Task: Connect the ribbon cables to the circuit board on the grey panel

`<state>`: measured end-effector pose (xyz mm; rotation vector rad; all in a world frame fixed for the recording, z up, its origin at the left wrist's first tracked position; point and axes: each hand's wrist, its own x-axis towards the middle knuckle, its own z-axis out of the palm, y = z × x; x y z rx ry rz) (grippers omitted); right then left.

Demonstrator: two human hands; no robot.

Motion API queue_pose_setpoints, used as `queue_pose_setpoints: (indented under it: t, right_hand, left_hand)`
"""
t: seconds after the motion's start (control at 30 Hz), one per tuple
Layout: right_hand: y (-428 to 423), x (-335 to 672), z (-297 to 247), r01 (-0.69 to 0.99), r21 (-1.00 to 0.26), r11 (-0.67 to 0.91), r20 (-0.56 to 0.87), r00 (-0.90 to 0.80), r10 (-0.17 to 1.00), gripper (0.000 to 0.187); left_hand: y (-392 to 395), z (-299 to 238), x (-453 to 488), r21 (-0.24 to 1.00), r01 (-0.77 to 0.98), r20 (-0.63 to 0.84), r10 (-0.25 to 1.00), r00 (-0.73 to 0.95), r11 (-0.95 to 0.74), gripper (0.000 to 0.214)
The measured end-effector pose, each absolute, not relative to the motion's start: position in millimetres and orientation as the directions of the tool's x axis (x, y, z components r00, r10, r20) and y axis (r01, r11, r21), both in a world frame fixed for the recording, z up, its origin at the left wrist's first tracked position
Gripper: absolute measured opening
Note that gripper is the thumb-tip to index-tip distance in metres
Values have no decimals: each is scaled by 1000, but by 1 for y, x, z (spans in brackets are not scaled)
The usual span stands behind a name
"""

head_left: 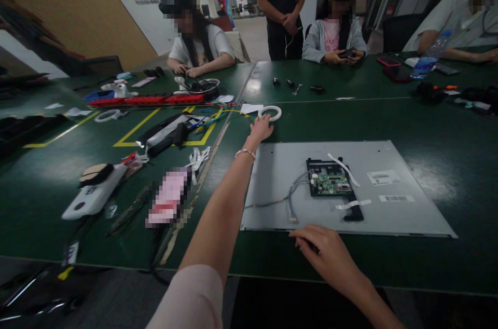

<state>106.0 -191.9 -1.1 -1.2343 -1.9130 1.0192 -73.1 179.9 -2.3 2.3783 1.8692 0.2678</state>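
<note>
My left hand [261, 127] is stretched forward across the table, its fingertips at the near left rim of a white roll of tape [271, 112]. Its thumb is spread from the other fingers. Close to the body, my right hand [321, 246] hovers by the front edge of a grey flat display panel [280, 173], fingers loosely bent and holding nothing. On the panel lies a black plastic bracket [354, 209] with a green circuit board [330, 183]. White tape strips [344, 168] cross the bracket, and a grey cable [290, 196] runs left from the board.
Left of my arm lie a phone [168, 196], a white device [93, 191], tape scraps [199, 158] and a black-and-silver part [167, 132]. Farther back are a red power strip [155, 99], a small wrench [297, 90] and a water bottle [430, 56]. Several people are around the table.
</note>
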Motion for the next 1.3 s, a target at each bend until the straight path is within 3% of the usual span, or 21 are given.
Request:
queue_pose_setpoints:
  t: [0.3,0.43,0.6,0.63,0.7,0.77,0.87,0.97,1.1,1.3]
  right_hand:
    - [-192,105,-3,428,-869,249,96,-349,932,28]
    - [-192,107,-2,434,-862,262,111,-343,933,26]
    - [-194,107,-3,411,-863,294,147,-353,924,26]
    - [-194,107,-3,387,-874,295,156,-349,924,26]
    - [-195,109,-2,318,-906,280,183,-301,936,25]
    - [-195,115,0,251,-930,268,227,-179,957,25]
    - [-191,130,10,233,-923,306,328,65,942,30]
    - [-182,148,28,268,-888,374,424,157,892,46]
    - [-171,158,52,201,-880,429,433,-31,901,50]
    - [-172,156,61,67,-962,266,227,-354,907,35]
  left_hand:
    - [179,2,-69,293,922,134,966,222,-253,29]
    - [170,9,-70,403,867,153,955,252,-294,16]
    - [141,37,-69,573,737,197,933,300,-358,17]
    - [129,45,-69,615,687,216,921,323,-386,17]
    - [97,61,-69,789,413,275,862,426,-455,16]
    - [58,78,-69,868,232,278,817,506,-439,18]
    - [-3,97,-71,935,95,240,808,537,-341,20]
    - [-53,106,-72,962,23,211,797,566,-271,24]
    - [-92,107,-70,972,11,184,788,587,-235,25]
    - [-114,101,-63,996,-33,80,682,727,-81,25]
